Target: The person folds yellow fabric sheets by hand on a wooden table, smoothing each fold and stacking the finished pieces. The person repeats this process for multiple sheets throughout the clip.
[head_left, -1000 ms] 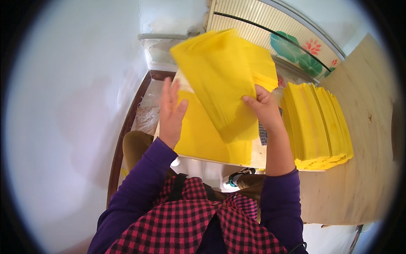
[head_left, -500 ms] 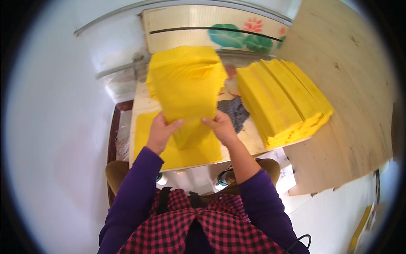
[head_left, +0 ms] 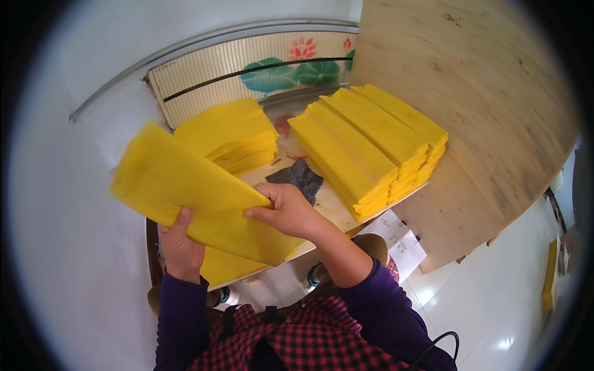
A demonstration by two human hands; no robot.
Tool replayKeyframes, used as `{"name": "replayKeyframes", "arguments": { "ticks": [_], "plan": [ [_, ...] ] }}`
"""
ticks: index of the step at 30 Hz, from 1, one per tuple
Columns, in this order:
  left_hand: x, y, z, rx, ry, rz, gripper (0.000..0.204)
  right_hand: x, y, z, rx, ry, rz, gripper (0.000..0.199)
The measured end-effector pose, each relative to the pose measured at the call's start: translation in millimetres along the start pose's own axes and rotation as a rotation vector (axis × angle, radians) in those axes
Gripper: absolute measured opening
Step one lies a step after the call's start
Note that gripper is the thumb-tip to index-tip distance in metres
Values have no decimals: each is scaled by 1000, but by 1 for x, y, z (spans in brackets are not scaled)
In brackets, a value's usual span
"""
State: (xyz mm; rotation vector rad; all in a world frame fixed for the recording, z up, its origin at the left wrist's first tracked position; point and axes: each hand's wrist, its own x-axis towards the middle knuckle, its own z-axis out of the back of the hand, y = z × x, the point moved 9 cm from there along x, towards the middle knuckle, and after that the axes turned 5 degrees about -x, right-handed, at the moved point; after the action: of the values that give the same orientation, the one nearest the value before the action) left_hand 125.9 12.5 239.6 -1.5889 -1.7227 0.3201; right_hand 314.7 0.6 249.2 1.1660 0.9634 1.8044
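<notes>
As fingers point(head_left: 184, 219) of both hands point(head_left: 185, 252) point(head_left: 289, 211) pinch yellow cloth point(head_left: 213, 203), its length slants away leftward.

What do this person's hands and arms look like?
The left hand and right hand are ungloved. The dark purple left sleeve reaches the wrist; the matching right sleeve leaves the forearm bare. A thin black cable loops at the right sleeve.

Bright, even light covers my table point(head_left: 338, 198); its middle looks sharp. Toward its left edge, the far end of the yellow sheet point(head_left: 192, 185) I hold is softly blurred. Beyond the near right corner, glossy floor tiles point(head_left: 464, 309) throw white glints. Behind the back edge, the painted panel point(head_left: 260, 52) bows; the picture's rim fades black.
</notes>
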Motion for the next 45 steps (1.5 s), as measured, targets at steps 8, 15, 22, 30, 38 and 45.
{"name": "replayKeyframes", "arguments": {
  "ticks": [8,15,22,30,38,45],
  "plan": [
    [7,6,-30,-111,28,27,42,-63,-30,54,-182,96,-148,16],
    [16,34,-38,-143,-64,82,39,-121,-66,98,58,-63,-253,15],
    [25,62,-43,-250,-28,115,36,-159,-97,109,618,-433,-150,23],
    [31,82,-49,-347,51,200,33,-165,-104,100,684,-605,25,23],
    [26,91,-40,-372,-54,211,36,-165,-99,98,608,-698,60,22],
    [25,88,-37,-327,-101,213,39,-166,-87,94,567,-567,-24,36]
  ]
}}
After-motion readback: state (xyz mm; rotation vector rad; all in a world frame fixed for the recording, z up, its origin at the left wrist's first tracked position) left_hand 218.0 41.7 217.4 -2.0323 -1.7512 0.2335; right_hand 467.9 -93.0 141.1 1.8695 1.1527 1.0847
